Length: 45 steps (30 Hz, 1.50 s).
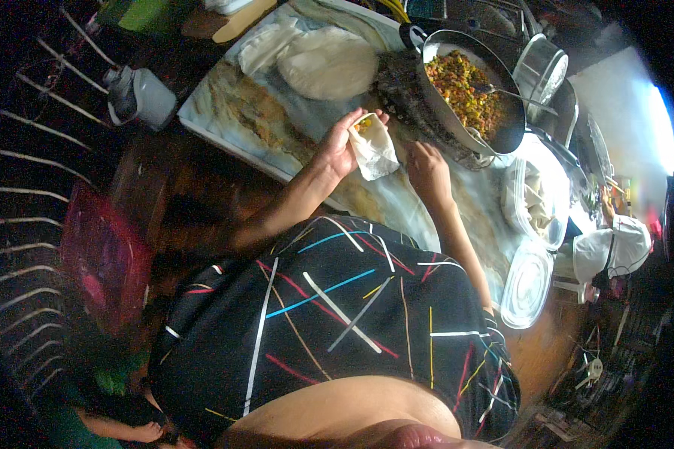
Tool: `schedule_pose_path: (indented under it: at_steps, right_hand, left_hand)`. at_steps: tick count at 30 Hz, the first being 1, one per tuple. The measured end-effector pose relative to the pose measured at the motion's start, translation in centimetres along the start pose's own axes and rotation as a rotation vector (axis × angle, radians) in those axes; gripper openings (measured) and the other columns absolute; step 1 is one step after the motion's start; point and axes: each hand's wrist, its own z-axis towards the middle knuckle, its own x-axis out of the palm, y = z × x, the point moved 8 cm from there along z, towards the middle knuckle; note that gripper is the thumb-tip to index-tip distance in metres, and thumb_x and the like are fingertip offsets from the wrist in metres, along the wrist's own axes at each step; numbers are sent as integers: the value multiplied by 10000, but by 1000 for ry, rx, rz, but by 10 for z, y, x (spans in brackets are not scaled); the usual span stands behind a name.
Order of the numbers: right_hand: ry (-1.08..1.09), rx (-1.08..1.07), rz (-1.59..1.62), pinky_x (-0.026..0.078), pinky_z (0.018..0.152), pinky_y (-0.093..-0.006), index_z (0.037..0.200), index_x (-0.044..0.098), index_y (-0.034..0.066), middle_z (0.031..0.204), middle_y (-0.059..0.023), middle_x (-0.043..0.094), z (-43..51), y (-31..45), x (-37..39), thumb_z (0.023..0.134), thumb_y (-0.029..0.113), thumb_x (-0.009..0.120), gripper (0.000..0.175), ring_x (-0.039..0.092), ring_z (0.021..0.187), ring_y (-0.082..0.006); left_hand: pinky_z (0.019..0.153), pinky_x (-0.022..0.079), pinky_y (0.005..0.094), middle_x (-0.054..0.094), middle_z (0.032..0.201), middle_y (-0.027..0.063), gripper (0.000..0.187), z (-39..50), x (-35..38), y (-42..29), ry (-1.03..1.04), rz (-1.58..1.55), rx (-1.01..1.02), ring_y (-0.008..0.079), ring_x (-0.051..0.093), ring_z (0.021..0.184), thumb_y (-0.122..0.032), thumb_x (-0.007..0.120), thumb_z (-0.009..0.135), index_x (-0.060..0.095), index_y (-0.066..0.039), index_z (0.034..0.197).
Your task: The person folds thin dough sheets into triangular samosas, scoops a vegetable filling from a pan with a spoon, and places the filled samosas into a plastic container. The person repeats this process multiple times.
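My left hand point(344, 143) holds a folded dough wrapper point(375, 151) with yellow-orange filling showing at its top opening. To its right, my right hand point(427, 163) is above the marbled tabletop point(247, 129), near the pan; its fingertips are bent, and whether they grip anything cannot be told. A wide pan point(511, 132) holds a diced vegetable filling point(460, 90), and a metal spoon point(517, 96) rests in it. Beyond my left hand lies a stack of round, pale wrappers point(331, 64). Several folded pieces point(531, 196) sit in a clear plastic container at the right.
A clear lid point(527, 289) lies by the table's right edge. A metal pot point(542, 67) and other pans stand beyond the large pan. A white container point(149, 98) and a pink plastic bin point(104, 258) are at the left. Another person's foot point(140, 431) shows at the lower left.
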Motion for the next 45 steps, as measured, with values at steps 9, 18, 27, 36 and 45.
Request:
schedule_pose_path:
  at_steps: [9, 18, 27, 36, 45]
  right_hand:
    - [-194, -352, 238, 503, 766, -386, 1065, 659, 89, 902, -91, 658, 22, 99, -69, 778, 56, 659, 288, 605, 835, -288]
    - [-249, -230, 184, 486, 800, -387, 1062, 693, 119, 988, -69, 660, 27, 81, -85, 787, 90, 680, 276, 595, 873, -293]
    - [-88, -127, -44, 340, 1021, -508, 1030, 707, 153, 1331, -90, 505, 8, 93, -73, 718, 110, 649, 320, 411, 1265, -346]
    - [-83, -80, 70, 321, 1032, -511, 1007, 713, 148, 1343, -91, 512, 5, 90, -67, 715, 104, 646, 303, 407, 1273, -354]
    - [-242, -68, 23, 311, 1016, -472, 862, 751, 179, 1244, -33, 586, 9, 104, -73, 692, 243, 780, 184, 472, 1212, -307]
  left_hand:
    - [937, 492, 437, 636, 1147, 154, 422, -10, 36, 29, 45, 14, -141, 265, 623, 1043, -336, 344, 1026, 559, -3, 1169]
    - [928, 494, 428, 648, 1108, 123, 315, -19, 42, 35, 65, 121, -132, 242, 635, 1012, -296, 398, 1012, 573, -56, 1116]
    - [906, 521, 413, 652, 1117, 142, 291, -24, 58, 42, -95, 82, -101, 260, 640, 1019, -256, 478, 989, 572, -55, 1177]
    - [883, 531, 397, 657, 1084, 140, 296, -22, 61, 50, 101, 65, -154, 239, 649, 980, -265, 503, 983, 580, -37, 1155]
    - [859, 525, 382, 657, 1061, 130, 293, -25, 61, 40, 35, 182, -37, 231, 646, 969, -282, 497, 988, 582, -46, 1140]
